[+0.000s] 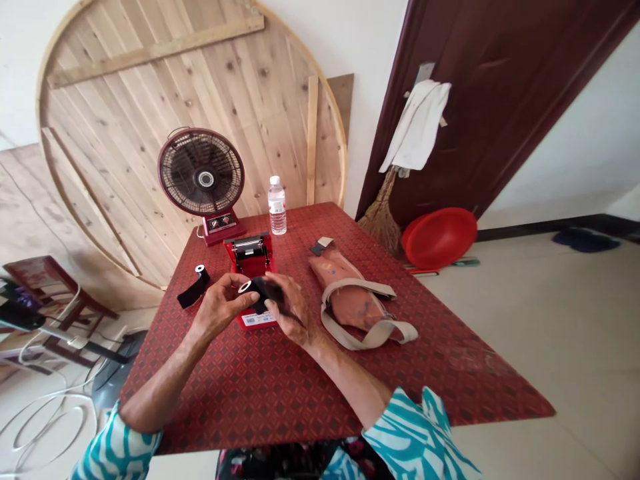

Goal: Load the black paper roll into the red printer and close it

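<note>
A roll of black ribbon (260, 293) with a pale core is held between both hands above the table. My left hand (225, 300) pinches the roll near its core end, thumb on top. Around the roll's other side, my right hand (290, 307) is closed on the dark ribbon. Just behind and below the hands sits a red label printer (257, 322), its lid (249, 247) raised; the hands hide part of its inside. To the left, a second black ribbon roll (201, 275) stands with a strip unrolled onto the table.
On the red patterned table (280, 400) are a fan (203, 177), a water bottle (277, 208) and an orange-brown pouch (350, 293) with a beige strap. A large round wooden board (190, 87) leans behind. Red basins (443, 237) and a broom (383, 217) stand by the door.
</note>
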{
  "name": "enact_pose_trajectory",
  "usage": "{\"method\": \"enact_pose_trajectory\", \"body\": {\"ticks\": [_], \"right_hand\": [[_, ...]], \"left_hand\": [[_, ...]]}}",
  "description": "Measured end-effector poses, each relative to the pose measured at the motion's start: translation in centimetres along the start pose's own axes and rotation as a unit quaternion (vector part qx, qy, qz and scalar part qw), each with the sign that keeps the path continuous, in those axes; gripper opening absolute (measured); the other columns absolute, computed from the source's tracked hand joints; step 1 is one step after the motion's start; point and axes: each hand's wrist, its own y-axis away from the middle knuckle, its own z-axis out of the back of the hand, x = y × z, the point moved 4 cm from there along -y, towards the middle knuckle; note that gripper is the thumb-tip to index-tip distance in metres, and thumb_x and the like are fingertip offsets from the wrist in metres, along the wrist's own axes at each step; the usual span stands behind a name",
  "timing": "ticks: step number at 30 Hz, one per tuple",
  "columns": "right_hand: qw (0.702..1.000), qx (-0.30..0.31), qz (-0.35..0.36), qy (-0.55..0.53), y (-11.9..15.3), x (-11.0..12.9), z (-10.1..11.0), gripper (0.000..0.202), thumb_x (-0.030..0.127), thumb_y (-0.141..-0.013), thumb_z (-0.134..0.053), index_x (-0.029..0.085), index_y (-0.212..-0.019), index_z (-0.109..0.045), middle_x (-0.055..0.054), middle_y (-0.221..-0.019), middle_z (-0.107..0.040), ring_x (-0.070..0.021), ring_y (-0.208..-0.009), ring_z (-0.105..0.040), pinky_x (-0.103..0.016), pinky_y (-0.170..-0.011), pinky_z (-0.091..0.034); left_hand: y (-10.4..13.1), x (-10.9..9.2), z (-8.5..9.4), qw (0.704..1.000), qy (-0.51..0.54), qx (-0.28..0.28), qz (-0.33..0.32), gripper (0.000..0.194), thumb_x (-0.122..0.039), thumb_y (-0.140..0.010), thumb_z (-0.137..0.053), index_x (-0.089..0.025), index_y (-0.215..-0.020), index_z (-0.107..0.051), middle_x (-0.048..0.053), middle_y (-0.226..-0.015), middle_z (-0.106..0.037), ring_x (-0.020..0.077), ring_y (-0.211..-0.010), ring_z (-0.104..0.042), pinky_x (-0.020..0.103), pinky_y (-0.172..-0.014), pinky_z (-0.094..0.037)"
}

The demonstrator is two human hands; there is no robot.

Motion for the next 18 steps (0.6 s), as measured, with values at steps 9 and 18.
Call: {"method": "enact_pose_trajectory", "body": {"ticks": [9,18], "right_hand": [[0.961,-0.083,-0.219,-0.143,0.1,-0.8,0.7,0.038,0.051,-0.087,-0.045,0.021,-0.066,-0.058,0.000,-0.062,-0.059,-0.0156,-0.061,-0.055,-0.026,-0.058,-0.046],[0.972,-0.102,-0.173,-0.125,-0.6,0.1,1.4,0.034,0.047,-0.085,-0.050,0.022,-0.064,-0.056,0.000,-0.065,-0.059,-0.0149,-0.065,-0.056,-0.026,-0.063,-0.048]], "left_hand": [[1.6,-0.8,-1.1,0.992,0.039,0.116,0.024,0.031,-0.021,-0.068,-0.078,-0.015,-0.096,-0.066,0.005,-0.084,-0.070,0.0157,-0.077,-0.065,0.026,-0.073,-0.051],[1.2,-1.1,-1.0,0.993,0.017,0.118,0.023,0.030,-0.014,-0.061,-0.079,-0.015,-0.086,-0.063,0.003,-0.080,-0.069,0.0153,-0.073,-0.063,0.026,-0.071,-0.048]]}}
